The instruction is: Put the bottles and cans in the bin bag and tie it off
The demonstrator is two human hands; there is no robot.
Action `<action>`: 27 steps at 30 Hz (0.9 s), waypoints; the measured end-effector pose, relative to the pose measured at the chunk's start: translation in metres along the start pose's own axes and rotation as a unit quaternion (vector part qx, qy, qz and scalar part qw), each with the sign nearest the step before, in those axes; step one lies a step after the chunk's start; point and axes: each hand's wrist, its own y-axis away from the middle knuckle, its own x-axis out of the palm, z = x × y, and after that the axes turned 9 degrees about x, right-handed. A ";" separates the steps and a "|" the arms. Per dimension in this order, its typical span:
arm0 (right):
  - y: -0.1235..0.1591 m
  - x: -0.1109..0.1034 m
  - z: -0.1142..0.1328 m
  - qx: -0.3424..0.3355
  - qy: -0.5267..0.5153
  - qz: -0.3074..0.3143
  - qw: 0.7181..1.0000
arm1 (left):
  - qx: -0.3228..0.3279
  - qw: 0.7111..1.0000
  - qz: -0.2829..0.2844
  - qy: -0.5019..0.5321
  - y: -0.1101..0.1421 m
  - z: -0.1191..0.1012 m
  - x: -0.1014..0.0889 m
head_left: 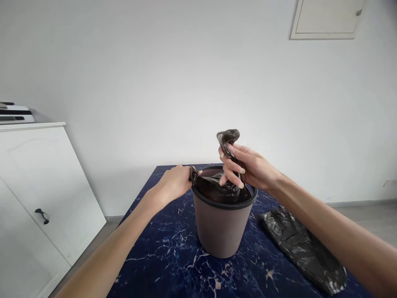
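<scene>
A brown-grey trash can (221, 227) with a dark rim stands upright on the table. Inside it lies a thin black garbage bag (228, 189), its upper edge pulled up at two places. At the left side of the rim, my left hand (175, 180) is closed on a bunched part of the bag; its fingertips are mostly hidden. Above the can's right side, my right hand (243, 165) pinches another gathered part of the bag between thumb and index finger. The other fingers of that hand are loosely spread over the opening.
On the right of the blue marble-patterned table (161, 252) lies a second, flattened black plastic bag (304, 248), partly under my right forearm. A white cabinet (40, 186) stands at the left, with a white device (17, 114) on top. A pale wall rises behind the table.
</scene>
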 end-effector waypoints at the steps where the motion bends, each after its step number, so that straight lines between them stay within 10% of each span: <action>1: 0.000 0.001 0.000 0.025 0.003 0.022 0.999 | -0.001 1.000 0.000 -0.004 0.000 0.000 0.000; 5: 0.000 0.005 -0.001 0.130 0.061 0.033 0.989 | 0.006 1.000 -0.004 0.004 0.000 0.003 0.000; 11: -0.011 0.007 -0.010 0.216 0.115 -0.126 0.961 | 0.037 0.991 -0.077 0.099 -0.001 0.001 -0.002; 20: -0.033 0.009 -0.020 0.208 0.331 -0.155 0.907 | 0.080 0.988 -0.101 0.080 -0.004 -0.030 -0.009; 27: -0.031 0.012 -0.021 0.167 0.182 -0.273 0.930 | 0.122 0.990 -0.070 0.021 -0.002 -0.038 -0.012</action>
